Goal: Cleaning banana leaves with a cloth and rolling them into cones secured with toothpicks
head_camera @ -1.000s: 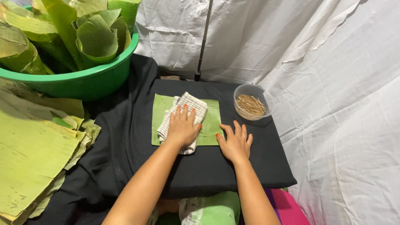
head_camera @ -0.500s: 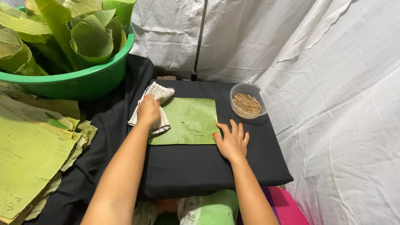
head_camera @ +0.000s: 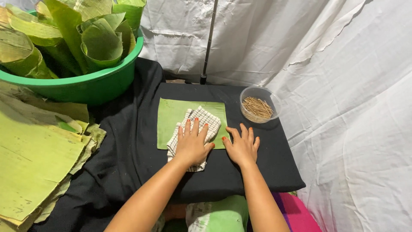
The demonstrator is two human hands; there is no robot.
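Palms flat: left hand point(head_camera: 192, 146) on checked cloth point(head_camera: 198, 124), right hand point(head_camera: 242, 147) beside.

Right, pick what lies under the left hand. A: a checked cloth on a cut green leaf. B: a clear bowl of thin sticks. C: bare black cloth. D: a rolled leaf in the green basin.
A: the left hand lies flat on the checked cloth, which sits on the cut green leaf; the clear bowl of sticks stands apart to the right.
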